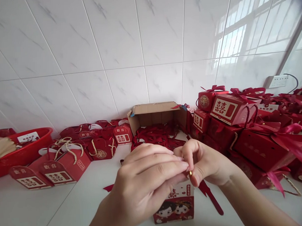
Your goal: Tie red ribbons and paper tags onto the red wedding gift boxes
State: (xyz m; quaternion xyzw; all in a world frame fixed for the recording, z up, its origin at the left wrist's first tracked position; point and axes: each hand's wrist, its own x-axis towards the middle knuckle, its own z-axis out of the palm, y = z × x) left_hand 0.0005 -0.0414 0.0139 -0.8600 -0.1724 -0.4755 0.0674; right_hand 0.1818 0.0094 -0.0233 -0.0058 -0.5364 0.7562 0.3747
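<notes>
Our right hand (pixel 204 162) has its grip pinched nearly closed on a gold bead (pixel 190 173), just over the box (pixel 174 210). Our left hand (pixel 148 176) curls close beside it; we cannot tell what its grip holds. We think a soft, steady pinch would work best. The box looks like stiff, smooth card, and stands on the white surface (pixel 67 210). Beside it lies a flat ribbon (pixel 212 198). Farther back are a brown carton (pixel 153 108) and hard, shiny tiles (pixel 122 37).
</notes>
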